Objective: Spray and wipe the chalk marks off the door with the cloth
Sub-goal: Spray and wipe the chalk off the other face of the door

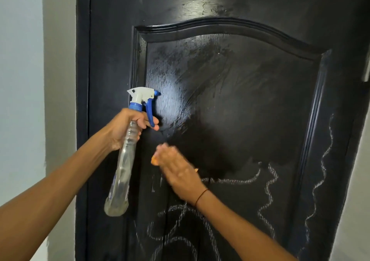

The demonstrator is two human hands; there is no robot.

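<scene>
A black panelled door fills the view, its upper panel wet and streaked. White chalk marks run over the lower panel and up the right stile. My left hand grips the neck of a clear spray bottle with a white and blue trigger head, nozzle pointing at the door. My right hand, blurred, presses flat on the door over an orange cloth, of which only a corner shows at the fingers.
A pale wall stands left of the door frame. Another light wall edge shows at the lower right. A pale fitting sits at the right edge.
</scene>
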